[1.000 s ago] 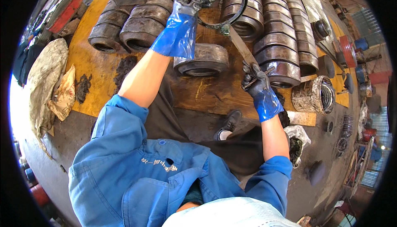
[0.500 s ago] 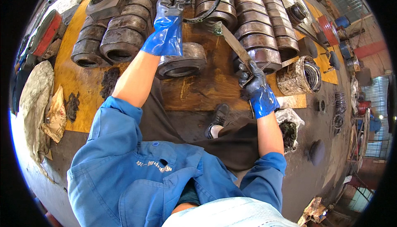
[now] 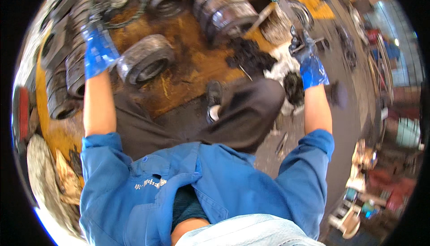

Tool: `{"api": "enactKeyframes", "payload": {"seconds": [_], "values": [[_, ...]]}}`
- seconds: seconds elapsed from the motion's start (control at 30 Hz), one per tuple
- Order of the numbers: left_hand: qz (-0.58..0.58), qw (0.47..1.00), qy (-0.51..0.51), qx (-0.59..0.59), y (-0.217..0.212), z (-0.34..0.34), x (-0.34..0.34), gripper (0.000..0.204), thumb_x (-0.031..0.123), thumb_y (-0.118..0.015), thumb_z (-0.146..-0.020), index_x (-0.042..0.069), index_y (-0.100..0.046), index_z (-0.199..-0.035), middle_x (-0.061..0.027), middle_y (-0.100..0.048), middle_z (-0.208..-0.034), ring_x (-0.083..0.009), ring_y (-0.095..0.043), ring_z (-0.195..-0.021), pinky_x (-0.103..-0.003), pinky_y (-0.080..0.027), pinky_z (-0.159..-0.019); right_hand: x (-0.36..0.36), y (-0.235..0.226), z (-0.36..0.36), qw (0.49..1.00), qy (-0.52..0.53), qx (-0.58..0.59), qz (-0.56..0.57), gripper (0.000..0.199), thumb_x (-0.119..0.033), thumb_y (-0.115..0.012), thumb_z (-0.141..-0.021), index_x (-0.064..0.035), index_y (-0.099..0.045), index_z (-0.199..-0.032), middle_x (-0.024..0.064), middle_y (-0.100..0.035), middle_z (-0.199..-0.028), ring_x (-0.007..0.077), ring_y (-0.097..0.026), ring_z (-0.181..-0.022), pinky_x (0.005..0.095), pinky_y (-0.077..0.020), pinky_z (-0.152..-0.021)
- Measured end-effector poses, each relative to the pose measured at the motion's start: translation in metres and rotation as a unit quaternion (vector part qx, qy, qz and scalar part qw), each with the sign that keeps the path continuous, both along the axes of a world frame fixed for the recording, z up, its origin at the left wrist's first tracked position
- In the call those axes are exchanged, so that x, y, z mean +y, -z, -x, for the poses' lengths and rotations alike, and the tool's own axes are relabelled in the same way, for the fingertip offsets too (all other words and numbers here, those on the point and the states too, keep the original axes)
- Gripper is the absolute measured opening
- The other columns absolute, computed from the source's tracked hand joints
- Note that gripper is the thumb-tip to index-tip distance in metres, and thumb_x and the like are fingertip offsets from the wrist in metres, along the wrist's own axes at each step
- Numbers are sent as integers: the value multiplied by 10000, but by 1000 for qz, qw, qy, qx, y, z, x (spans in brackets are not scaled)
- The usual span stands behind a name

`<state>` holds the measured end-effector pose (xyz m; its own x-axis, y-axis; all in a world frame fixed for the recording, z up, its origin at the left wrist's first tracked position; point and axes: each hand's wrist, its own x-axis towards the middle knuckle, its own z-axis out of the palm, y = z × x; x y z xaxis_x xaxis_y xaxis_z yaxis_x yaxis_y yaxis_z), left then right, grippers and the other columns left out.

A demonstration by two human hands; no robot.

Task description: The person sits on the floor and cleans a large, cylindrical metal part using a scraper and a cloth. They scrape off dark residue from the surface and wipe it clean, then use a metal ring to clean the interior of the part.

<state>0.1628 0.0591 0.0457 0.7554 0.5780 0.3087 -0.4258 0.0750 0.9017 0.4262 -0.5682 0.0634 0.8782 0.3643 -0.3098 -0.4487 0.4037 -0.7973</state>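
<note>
Fingers of left hand [image 3: 96,44] curled on thin dark ring [image 3: 130,4], held over rows of grimy steel rings [image 3: 215,4] on yellow floor [image 3: 179,71]. Right hand [image 3: 307,58] gripping long tool [image 3: 264,15]; white rag [image 3: 280,69] just beside.

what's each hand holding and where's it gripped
The left hand grips a thin dark ring at its lower left edge. The right hand seems closed on a small dark tool, too blurred to tell.
</note>
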Motion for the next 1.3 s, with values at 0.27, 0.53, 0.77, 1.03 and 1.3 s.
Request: {"api": "enactKeyframes", "payload": {"seconds": [0.27,0.53,0.77,1.03,1.3], "values": [[-74,996,43,-15,17,4,24,300,130,-534,-977,-33,-561,-1227,-146,-582,-1156,-227,-553,-1027,-355,-420,-914,-169,115,115,939,221,24,261,269,-303,-588,-967,-75,-638,-1101,100,-722,-991,182,-627,-745,342,-503,-642],[-120,991,62,-19,22,9,31,326,123,-510,-986,-45,-541,-1263,-163,-572,-1210,-244,-552,-1079,-365,-414,-962,-152,196,210,681,167,-180,690,219,-238,-600,-915,-49,-692,-975,157,-728,-849,232,-677,-725,405,-500,-627],[-140,986,85,-26,25,7,29,348,116,-489,-995,-57,-523,-1295,-178,-563,-1257,-260,-550,-1125,-374,-410,-1005,-167,248,207,467,-77,-115,873,307,-311,-565,-915,-78,-759,-959,182,-722,-1005,362,-698,-948,462,-556,-809],[-151,983,102,-37,27,15,31,375,109,-466,-1004,-69,-502,-1331,-196,-553,-1311,-277,-548,-1177,-384,-404,-1054,-149,223,240,492,-90,-102,860,210,-197,-618,-832,-70,-760,-921,212,-708,-995,370,-695,-944,462,-557,-807],[-194,964,163,-82,15,26,43,401,102,-442,-1014,-82,-482,-1368,-213,-543,-1365,-295,-546,-1230,-394,-399,-1102,-159,187,285,562,-17,-186,806,317,-299,-637,-880,-105,-712,-1120,174,-710,-1078,350,-679,-1014,442,-537,-833]]}}
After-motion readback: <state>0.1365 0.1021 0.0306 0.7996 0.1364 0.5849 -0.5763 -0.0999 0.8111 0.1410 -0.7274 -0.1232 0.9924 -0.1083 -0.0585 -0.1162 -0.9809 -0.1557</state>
